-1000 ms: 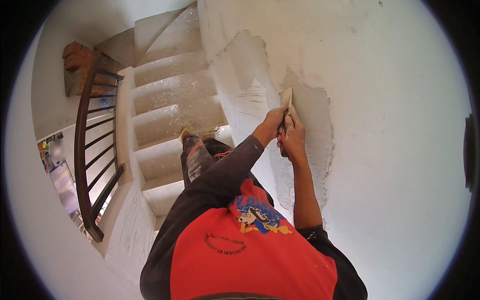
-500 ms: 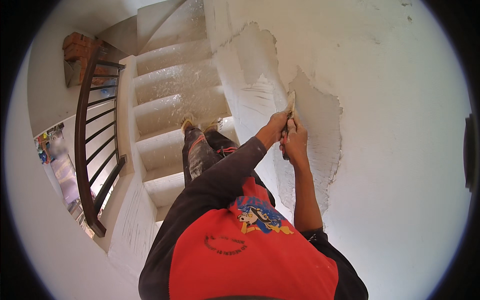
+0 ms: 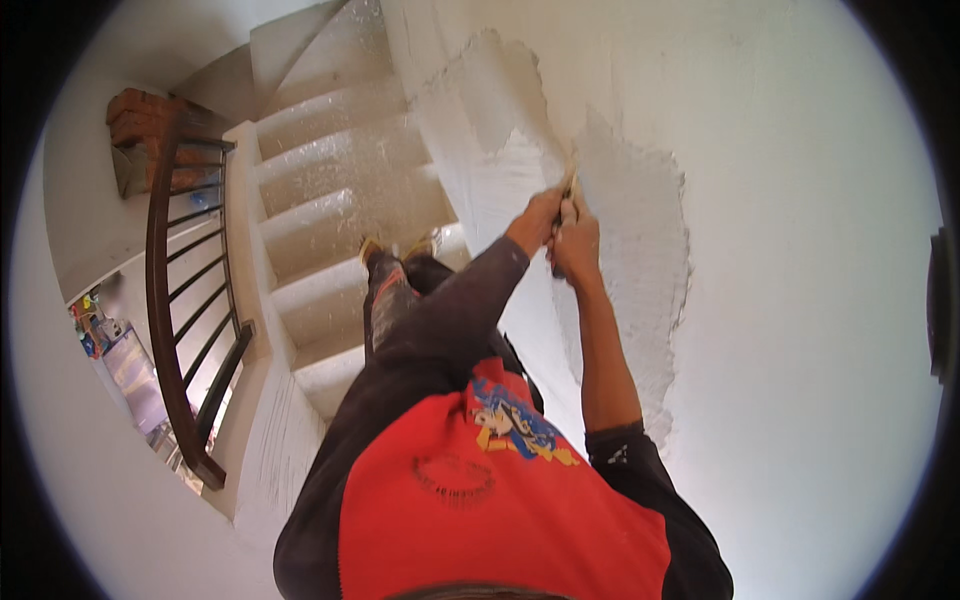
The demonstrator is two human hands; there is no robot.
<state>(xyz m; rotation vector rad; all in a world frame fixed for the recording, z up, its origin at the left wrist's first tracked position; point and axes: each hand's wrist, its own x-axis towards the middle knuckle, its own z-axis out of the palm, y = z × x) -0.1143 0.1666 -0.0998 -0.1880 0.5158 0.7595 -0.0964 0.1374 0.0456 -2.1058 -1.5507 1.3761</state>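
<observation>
Both my hands are on a scraper [image 3: 571,180] with a dark handle and a pale, dusty blade, held against the wall [image 3: 800,250]. My right hand [image 3: 577,243] is closed around the handle, whose dark end shows below the fist. Just left of it, my left hand [image 3: 537,218] is closed on the tool nearer the blade; its fingertips are partly hidden. The blade points up and away from me. Around it lies a grey bare patch [image 3: 640,240] with a ragged edge, where the white surface coat is gone.
A staircase [image 3: 330,180] strewn with white flakes climbs away on the left, and my feet stand on one step. Beyond it runs a dark railing [image 3: 160,300]. Red bricks [image 3: 140,120] are stacked behind that railing. Cluttered items [image 3: 130,370] show below, through its bars.
My hands and the scraper have shifted slightly up and left along the wall. The view has turned a little, and both hands keep their hold.
</observation>
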